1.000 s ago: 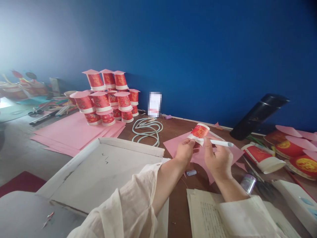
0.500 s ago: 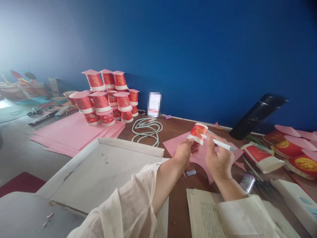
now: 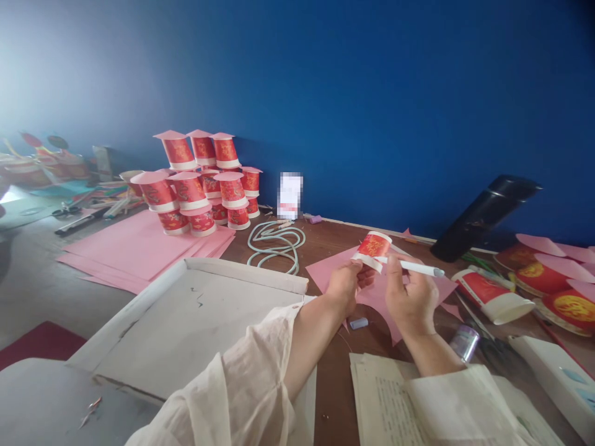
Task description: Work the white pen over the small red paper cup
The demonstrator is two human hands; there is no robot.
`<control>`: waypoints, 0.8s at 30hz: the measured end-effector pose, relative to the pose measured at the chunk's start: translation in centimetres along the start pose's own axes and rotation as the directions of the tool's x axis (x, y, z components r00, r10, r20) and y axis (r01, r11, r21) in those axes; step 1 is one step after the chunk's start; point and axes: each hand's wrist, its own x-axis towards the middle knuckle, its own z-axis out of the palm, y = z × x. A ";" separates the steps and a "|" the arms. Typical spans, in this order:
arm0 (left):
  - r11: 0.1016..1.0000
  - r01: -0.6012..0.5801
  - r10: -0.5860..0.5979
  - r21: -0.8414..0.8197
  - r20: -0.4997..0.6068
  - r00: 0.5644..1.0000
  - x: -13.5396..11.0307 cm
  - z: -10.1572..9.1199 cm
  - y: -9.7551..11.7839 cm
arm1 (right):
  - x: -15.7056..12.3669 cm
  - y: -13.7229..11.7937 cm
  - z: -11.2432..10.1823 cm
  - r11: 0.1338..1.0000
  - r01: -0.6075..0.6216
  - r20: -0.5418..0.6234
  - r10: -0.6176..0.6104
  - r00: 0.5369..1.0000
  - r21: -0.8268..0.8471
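"Between three and four o'clock from the middle of the view, what is being held?"

"A red, gold-printed paper cup, tilting above a pink paper sheet, its white band facing roughly six o'clock."

"And the grips?"

"The left hand is curling closely round the cup's lower left side; some of its fingers are hiding from sight. The right hand is pinching a slim, white, cylindrical pen between thumb and fingers, leaving no visible gap."

"What is changing?"

"Compared with half a second ago, the pen is lying flatter, its back end pointing nearer three o'clock and its front sitting lower, by the white band rather than over the red print. The cup is shifting only slightly."

"Meaning what?"

"My judgement: the work is now centring on that band. Whether the tip is touching or marking it, I cannot tell. A small lavender cylinder is lying at six o'clock from the cup."
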 end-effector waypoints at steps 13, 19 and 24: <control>1.000 0.021 -0.020 0.011 -0.013 1.000 -0.3 0.2 0.3 | 0.1 0.2 0.1 0.999 0.023 0.007 -0.023 1.000 -0.041; 1.000 0.016 -0.016 0.003 -0.021 1.000 -0.2 0.1 0.2 | -0.1 0.6 0.3 0.997 0.051 0.007 -0.050 0.999 -0.057; 1.000 0.028 -0.029 -0.015 -0.048 0.998 -0.1 0.2 0.2 | -0.2 0.8 0.5 0.996 0.066 0.014 -0.065 0.998 -0.061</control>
